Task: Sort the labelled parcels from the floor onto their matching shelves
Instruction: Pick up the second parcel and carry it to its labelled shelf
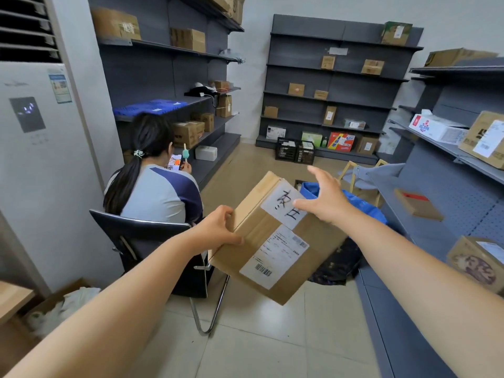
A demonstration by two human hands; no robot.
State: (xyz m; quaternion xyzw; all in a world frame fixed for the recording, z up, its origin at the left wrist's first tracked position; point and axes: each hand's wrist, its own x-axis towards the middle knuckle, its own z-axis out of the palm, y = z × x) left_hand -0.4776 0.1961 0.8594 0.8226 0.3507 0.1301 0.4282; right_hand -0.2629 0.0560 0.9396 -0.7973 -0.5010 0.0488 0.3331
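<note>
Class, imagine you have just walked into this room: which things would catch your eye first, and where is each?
First, the cardboard parcel held tilted at centre, its handwritten label facing up: the left hand grips its near-left edge, the right hand spreads open at the label. Next, a seated person at left, back turned, and grey shelves with scattered boxes along the walls.

left hand (218, 227) gripping, right hand (324, 197) open, fingers spread

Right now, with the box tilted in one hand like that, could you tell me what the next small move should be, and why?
Probably close the right hand onto the cardboard box first. Only the left hand grips it, at one upper corner, so it hangs tilted in mid-air, while the right hand is spread open over the handwritten label. A two-handed hold should steady it before it goes to a shelf.
</note>
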